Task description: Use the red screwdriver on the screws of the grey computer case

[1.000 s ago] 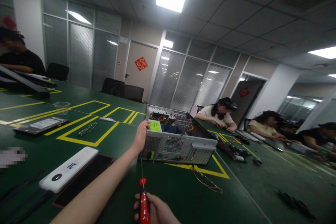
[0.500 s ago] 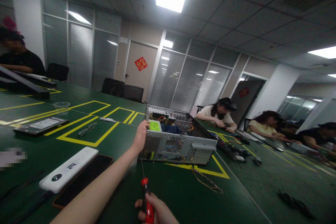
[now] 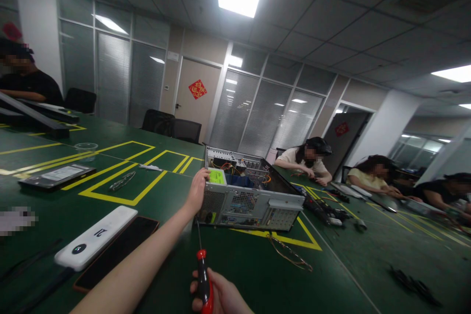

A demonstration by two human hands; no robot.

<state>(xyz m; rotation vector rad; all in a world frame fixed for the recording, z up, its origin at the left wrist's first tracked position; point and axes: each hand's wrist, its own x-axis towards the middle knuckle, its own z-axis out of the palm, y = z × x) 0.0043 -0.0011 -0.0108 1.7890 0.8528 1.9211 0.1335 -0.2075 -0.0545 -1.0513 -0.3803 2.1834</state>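
Note:
An opened computer case [image 3: 253, 211] lies on the green table, its rear panel facing me and wires showing inside. My left hand [image 3: 198, 191] is closed on the case's near left corner, beside a bright green label [image 3: 216, 176]. Below it, my right hand [image 3: 222, 290] grips the red and black handle of a screwdriver [image 3: 203, 274]. The thin shaft points up and away from me. Its tip is at the lower left corner of the rear panel; whether it sits in a screw is too small to tell.
On the left are a hard drive [image 3: 59, 176], a white device marked 21 [image 3: 97, 237], a dark phone [image 3: 117, 252] and a clear plastic cup [image 3: 86, 151]. Eyeglasses [image 3: 289, 252] lie before the case. Black cables [image 3: 414, 284] are at the right. Other people sit around the table.
My right hand has turned the screwdriver's handle, so more of its black side shows, and the handle has shifted slightly left. The left hand and the case stay put.

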